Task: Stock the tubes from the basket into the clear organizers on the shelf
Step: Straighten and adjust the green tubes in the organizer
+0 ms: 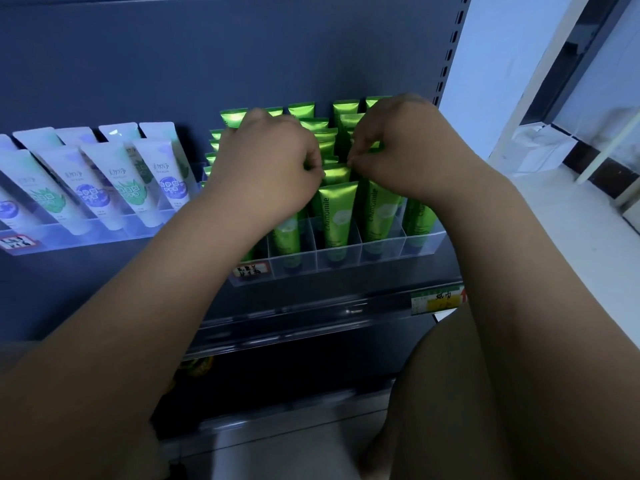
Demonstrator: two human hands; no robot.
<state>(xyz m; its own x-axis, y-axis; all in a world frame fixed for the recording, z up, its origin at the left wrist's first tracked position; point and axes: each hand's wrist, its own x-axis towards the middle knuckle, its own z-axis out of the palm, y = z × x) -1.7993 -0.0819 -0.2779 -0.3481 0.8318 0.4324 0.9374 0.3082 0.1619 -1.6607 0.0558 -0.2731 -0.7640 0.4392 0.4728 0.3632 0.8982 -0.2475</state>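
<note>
**Two hands set one green tube straight in its row**

The glossy green plastic tube [337, 174] stands with its cap down in the second row of the clear plastic organizer with small square compartments [346, 259]. It is just behind the front green tube printed "Chamomile" [337, 211]. We see the left hand [266, 161] and the right hand [398, 147] meet over it from both sides. The fingers of each hand are curled, and thumb and forefinger of each seem to pinch one corner of its flat crimped top.

We judge that it is held by the two corners so that it goes down straight into its own cell and does not lean on the neighbours. The other green tubes [306, 110] are packed very tight around it. Whether its cap touches the bottom we cannot tell, because the front tube hides it.

All tubes stand with the crimp up, probably so that the printed name faces the buyer.

On the front wall of the organizer sticks a small label with a red border [247, 271]. To the left, well apart, white plastic tubes with blue and green pictures [104, 181] lean in a second clear organizer [104, 233]. Below runs the transparent edge rail of the shelf [311, 311], which carries a yellow and green price tag [436, 301]. Behind everything is the dark blue back panel [242, 46].

The basket is not in view. The green organizer looks almost full, so we think this part of the stocking is near its end
</note>
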